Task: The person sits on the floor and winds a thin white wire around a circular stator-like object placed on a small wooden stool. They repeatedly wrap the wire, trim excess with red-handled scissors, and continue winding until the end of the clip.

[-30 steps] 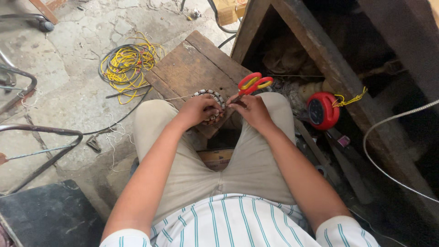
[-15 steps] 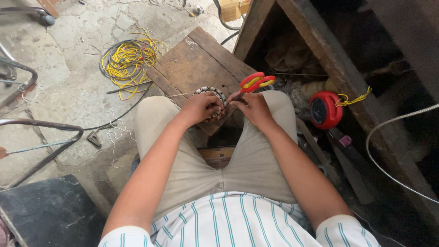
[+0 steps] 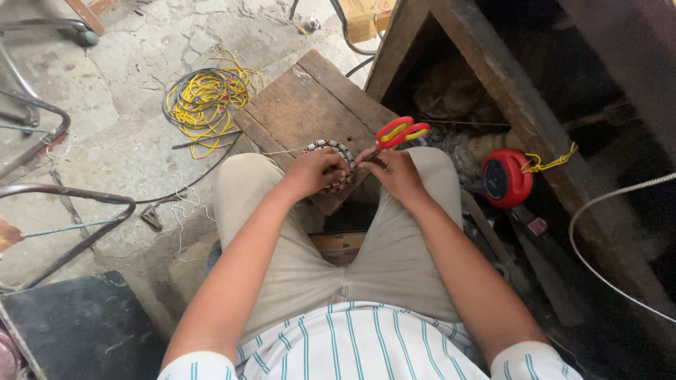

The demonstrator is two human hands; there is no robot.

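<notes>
Red-and-yellow-handled scissors [image 3: 398,132], red round reel [image 3: 505,178], yellow wire coil [image 3: 208,98], white shirt [image 3: 366,345] with teal stripes.

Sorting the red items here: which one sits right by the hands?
The red-handled scissors, lying on the wooden board just above the right hand. The round red reel sits apart, further right.

Just the one camera, strapped to my head, looking pretty much straight down over my striped shirt [image 3: 366,345] and lap. It's close to my arms, and tilts forward enough to catch the wooden board [image 3: 303,105] and concrete floor [image 3: 127,56] ahead.
</notes>
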